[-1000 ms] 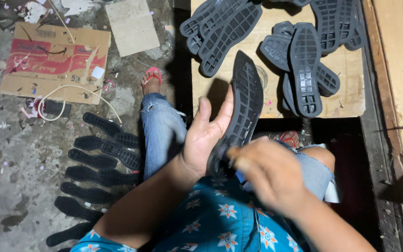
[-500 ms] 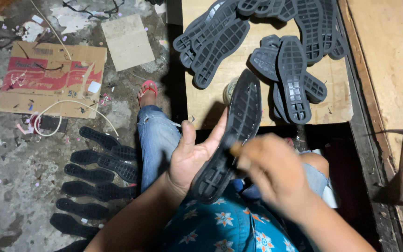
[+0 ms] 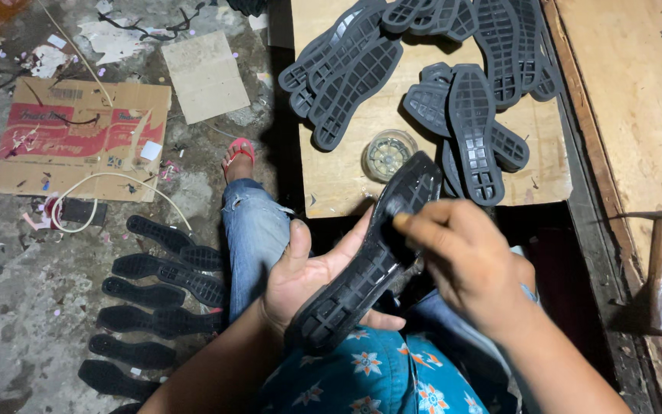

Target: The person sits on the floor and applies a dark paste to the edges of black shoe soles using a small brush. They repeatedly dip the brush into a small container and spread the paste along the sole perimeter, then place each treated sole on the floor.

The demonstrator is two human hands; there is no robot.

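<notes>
Two hands: both work on one black rubber shoe sole (image 3: 369, 257) at the lower middle of the frame, over the person's lap.
Left hand (image 3: 308, 276): lies palm up under the sole, cupping it from beneath; thumb raised along the left edge, fingers curled around the lower end, grasping the sole.
Right hand (image 3: 465, 257): comes in from the lower right, back toward the camera, fingers bunched and pressed on the sole's upper part; whether they pinch a small tool is too blurred to tell.
Sole position: tilted, heel toward the lower left, toe pointing to the upper right, its tip overlapping the edge of the wooden tabletop (image 3: 346, 176).
Tabletop: a heap of black soles (image 3: 453, 77) at the top, and a small round clear container (image 3: 388, 153) just beside the held sole's tip.
Floor, lower left: a row of black soles (image 3: 155, 299) laid side by side.
Upper left: flattened cardboard (image 3: 78, 138).
Right edge: a hammer (image 3: 660, 268).
</notes>
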